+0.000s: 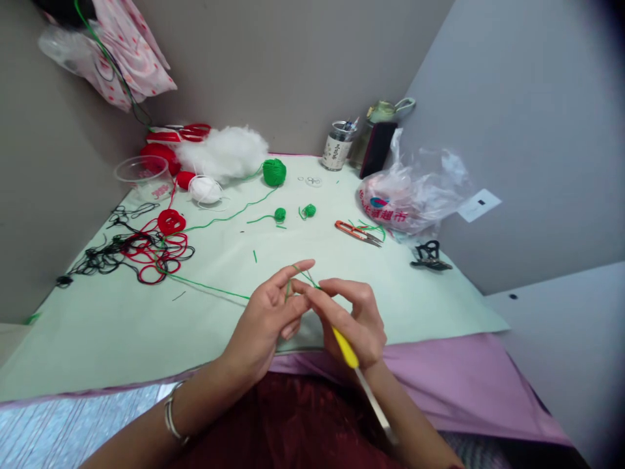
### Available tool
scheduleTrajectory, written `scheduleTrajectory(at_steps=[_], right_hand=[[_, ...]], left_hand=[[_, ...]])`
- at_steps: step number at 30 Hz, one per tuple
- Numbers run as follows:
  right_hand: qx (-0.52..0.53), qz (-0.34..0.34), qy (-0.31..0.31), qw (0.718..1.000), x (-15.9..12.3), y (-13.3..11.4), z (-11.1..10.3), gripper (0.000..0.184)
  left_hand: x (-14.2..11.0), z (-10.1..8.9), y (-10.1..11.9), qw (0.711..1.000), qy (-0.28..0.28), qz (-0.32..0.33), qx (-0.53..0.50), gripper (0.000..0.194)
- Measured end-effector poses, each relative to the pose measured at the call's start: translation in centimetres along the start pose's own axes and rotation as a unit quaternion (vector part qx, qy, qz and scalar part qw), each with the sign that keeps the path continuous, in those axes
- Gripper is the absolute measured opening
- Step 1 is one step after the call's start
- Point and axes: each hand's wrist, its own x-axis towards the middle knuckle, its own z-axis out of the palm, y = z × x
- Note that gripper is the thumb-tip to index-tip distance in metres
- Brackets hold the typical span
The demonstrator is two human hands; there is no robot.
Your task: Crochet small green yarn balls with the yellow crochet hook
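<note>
My left hand [271, 316] and my right hand [354, 319] meet above the near edge of the pale green table [122, 326]. A strand of green yarn [209, 286] runs from the left across the table up to my left fingers, which pinch it and loop it over the forefinger. My right hand is closed around a crochet hook with a yellow grip [345, 347] and a metal shaft pointing back toward me; its tip is hidden between the fingers of both hands. A green yarn ball [274, 172] lies at the back.
A red and black yarn tangle [141, 247] lies at the left, with white stuffing [224, 152], a white ball [205, 189] and a clear plastic cup [145, 176] behind. Orange snips [358, 233], small green crocheted pieces [307, 210], a plastic bag [410, 192], a jar [336, 146] and a black clip [430, 255] lie right.
</note>
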Motion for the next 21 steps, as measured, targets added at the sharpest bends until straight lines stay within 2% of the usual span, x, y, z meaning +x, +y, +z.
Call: scheduleTrajectory(at_steps=[2,4,6,7,9,13,16,17,19,21], right_hand=[[0.089,0.076,0.037,0.992,0.2,-0.1,0.0,0.027],[0.196,0.159,0.083,0.964,0.7,-0.3,0.0,0.024],[0.27,0.204,0.1,0.936,1.2,-0.3,0.0,0.022],[0.287,0.211,0.092,0.93,1.4,-0.3,0.1,0.021],[0.277,0.208,0.064,0.936,1.5,-0.4,0.2,0.021],[0.12,0.117,0.028,0.986,0.7,-0.7,0.3,0.029],[0.019,0.047,0.008,0.999,0.3,-0.7,0.1,0.034],[0.025,0.053,0.013,0.998,0.4,-0.6,0.0,0.033],[0.102,0.116,0.053,0.987,0.7,-0.4,-0.1,0.028],[0.212,0.206,0.09,0.951,1.2,-0.1,-0.2,0.022]], left_hand=[[0.3,-0.1,0.6,0.997,-0.025,-0.042,-0.064,0.046],[0.4,-0.2,1.2,0.995,-0.023,-0.038,-0.089,0.041],[0.4,-0.1,1.3,0.996,-0.019,-0.018,-0.081,0.04],[0.4,-0.1,1.3,0.997,-0.02,-0.01,-0.068,0.041],[0.3,0.0,0.9,0.999,-0.023,0.007,-0.032,0.043],[0.4,0.2,0.2,0.999,-0.006,0.048,-0.006,0.04],[0.7,0.1,0.3,0.998,-0.024,-0.004,-0.064,0.037],[0.8,0.0,0.5,0.995,-0.037,-0.034,-0.086,0.036],[1.0,-0.2,1.0,0.989,-0.052,-0.076,-0.118,0.033],[1.1,-0.4,1.3,0.989,-0.048,-0.068,-0.126,0.032]])
